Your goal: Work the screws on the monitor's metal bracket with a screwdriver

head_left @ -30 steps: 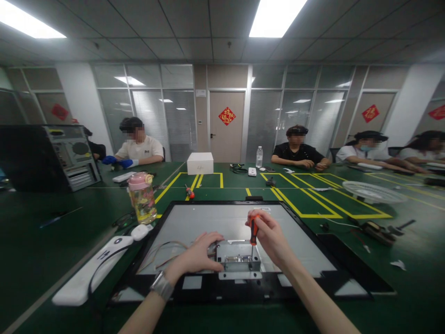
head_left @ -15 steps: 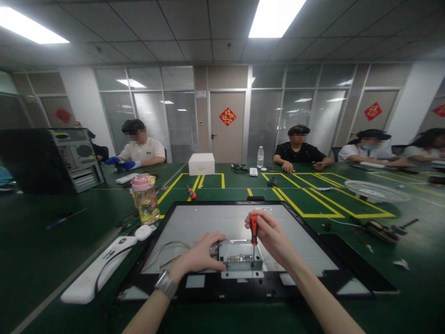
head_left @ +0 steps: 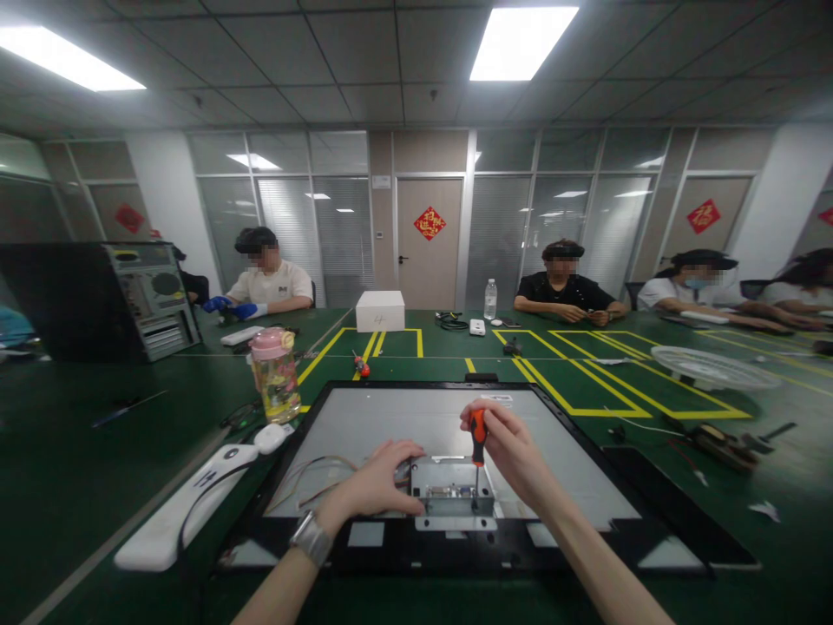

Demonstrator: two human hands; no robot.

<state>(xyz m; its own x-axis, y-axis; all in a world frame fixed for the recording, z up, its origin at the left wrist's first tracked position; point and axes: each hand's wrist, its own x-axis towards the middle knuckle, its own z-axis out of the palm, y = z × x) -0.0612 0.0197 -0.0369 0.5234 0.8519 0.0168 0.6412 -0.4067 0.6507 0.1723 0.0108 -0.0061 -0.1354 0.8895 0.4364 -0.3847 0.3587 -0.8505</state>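
In front of me lies a large flat display panel (head_left: 416, 425) with a black frame and a grey face. On its near part sits a metal bracket (head_left: 449, 474) with a row of connectors. My left hand (head_left: 381, 482) grips the bracket's left side, thumb at the near corner and fingers at the far one. An orange-and-black screwdriver (head_left: 478, 438) stands upright in my right hand (head_left: 501, 434), pinched around the handle. Its tip goes down to the bracket's right part; the screw there is too small to make out. Thin wires (head_left: 318, 473) run out left of the bracket.
Left of the panel are a white power bank-like device (head_left: 188, 508) with a black cable and a pink-lidded bottle (head_left: 277, 373). A dark flat strip (head_left: 680, 508) lies at the right. Beyond are a white box (head_left: 380, 312), a second screwdriver (head_left: 361, 365) and seated co-workers.
The view has shifted slightly. My hands keep the same hold, with the screwdriver still upright at the bracket. Across the table, the co-worker in black has brought both hands together.
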